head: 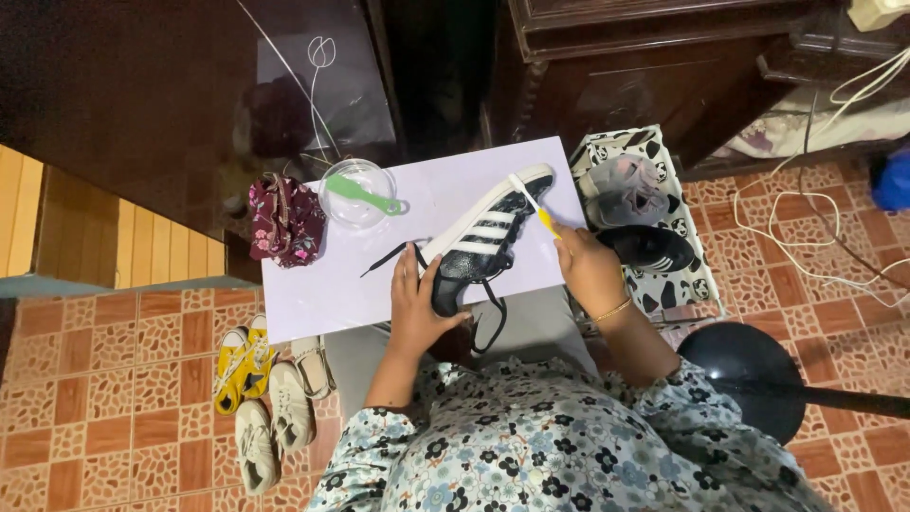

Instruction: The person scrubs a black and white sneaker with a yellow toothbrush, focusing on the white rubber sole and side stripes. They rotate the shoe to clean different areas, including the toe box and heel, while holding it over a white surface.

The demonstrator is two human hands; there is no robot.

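At the far left of the white board that lies across the person's lap sits a crumpled maroon floral cloth, half over the board's edge, and it could slide to the tiled floor if the board is jogged. Just beside it stands a clear glass bowl with a green plastic brush laid across its rim; whether the bowl holds liquid cannot be told, but a bump of the unfixed board could tip it or roll the brush off. Further right, the left hand is clenched around the heel end of the black sneaker with white stripes and white sole, which lies tilted on the board with its toe pointing away; a loose black lace trails from it and could snag on the fingers. The right hand grips the yellow-handled toothbrush, bristles against the sole's edge near the toe; hard strokes might push the shoe out of the single-handed hold or flick dirt towards the panda-print bag of dark shoes just beside the board.
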